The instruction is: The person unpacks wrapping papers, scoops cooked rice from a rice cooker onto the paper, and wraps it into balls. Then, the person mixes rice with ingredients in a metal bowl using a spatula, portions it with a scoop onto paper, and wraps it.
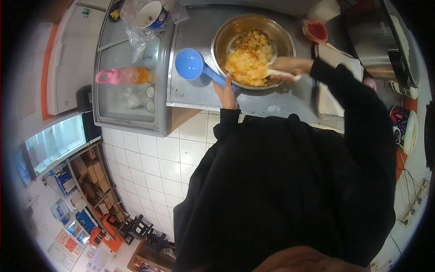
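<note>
Food [249,56] could be flung over the near rim of the metal bowl [220,38], as it is heaped there and the white utensil [284,75], clasped in the right hand [292,66], is blurred by motion. The bowl could be jolted if the blue ladle [189,64], its handle enclosed by the left hand [226,96], is knocked against it. The bowl is set on a metal counter [192,96], with a lined tray [328,93] to the right. A glass-topped freezer [122,102] is seen left, above white floor tiles [168,149].
</note>
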Demonstrator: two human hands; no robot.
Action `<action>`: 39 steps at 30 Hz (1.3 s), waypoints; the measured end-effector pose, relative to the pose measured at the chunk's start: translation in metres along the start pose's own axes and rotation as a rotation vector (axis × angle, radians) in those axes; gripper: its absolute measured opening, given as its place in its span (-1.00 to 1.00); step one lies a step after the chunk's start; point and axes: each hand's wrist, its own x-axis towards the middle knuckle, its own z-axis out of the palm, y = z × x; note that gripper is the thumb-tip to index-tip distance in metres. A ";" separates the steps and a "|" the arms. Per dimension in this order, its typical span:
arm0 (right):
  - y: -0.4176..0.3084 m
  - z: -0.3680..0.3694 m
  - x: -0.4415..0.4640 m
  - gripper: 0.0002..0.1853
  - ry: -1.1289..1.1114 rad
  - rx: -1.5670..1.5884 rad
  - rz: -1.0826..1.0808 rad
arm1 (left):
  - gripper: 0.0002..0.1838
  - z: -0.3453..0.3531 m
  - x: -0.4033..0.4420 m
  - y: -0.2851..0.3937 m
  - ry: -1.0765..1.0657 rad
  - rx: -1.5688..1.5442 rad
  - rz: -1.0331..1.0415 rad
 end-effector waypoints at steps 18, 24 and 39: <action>-0.007 0.036 -0.038 -0.78 0.094 0.635 -0.394 | -0.59 0.006 -0.011 0.006 -0.053 -0.043 -0.194; 0.000 0.019 0.010 -0.84 1.046 -1.108 -0.459 | -0.58 0.004 -0.010 0.000 -0.036 0.009 -0.167; -0.020 0.015 0.022 -0.82 0.998 -1.204 -0.538 | -0.57 0.007 -0.010 -0.003 0.029 0.022 -0.125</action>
